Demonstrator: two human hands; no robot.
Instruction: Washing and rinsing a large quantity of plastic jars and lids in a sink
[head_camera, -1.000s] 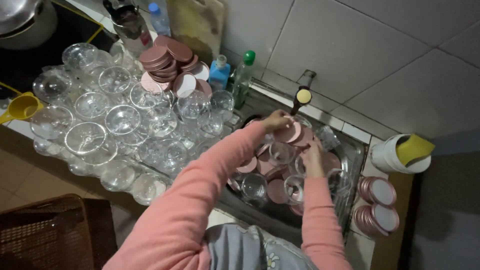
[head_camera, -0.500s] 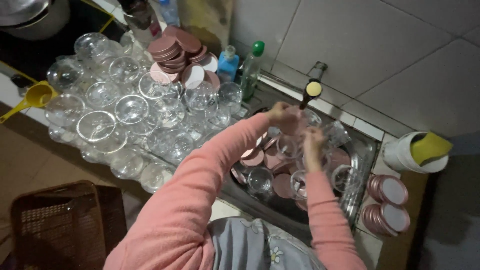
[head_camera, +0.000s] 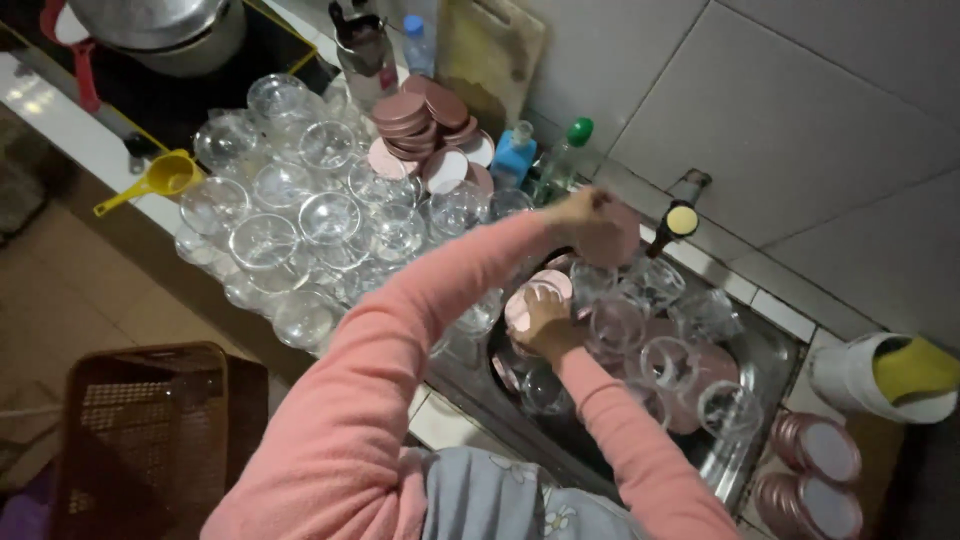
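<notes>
Left hand is up at twelve o'clock over the sink, fingers closed around a pink lid. Right hand sits lower at six o'clock from it, gripping another pink lid among the glass jars. Upturned glasses crowd the bench at nine o'clock.

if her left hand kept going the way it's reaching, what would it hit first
The left hand, gripping a pink lid, reaches away from the body toward the tiled wall. Going straight on, it would probably meet the tap first. Depth is hard to judge from above, so it might pass just beside it.
</notes>
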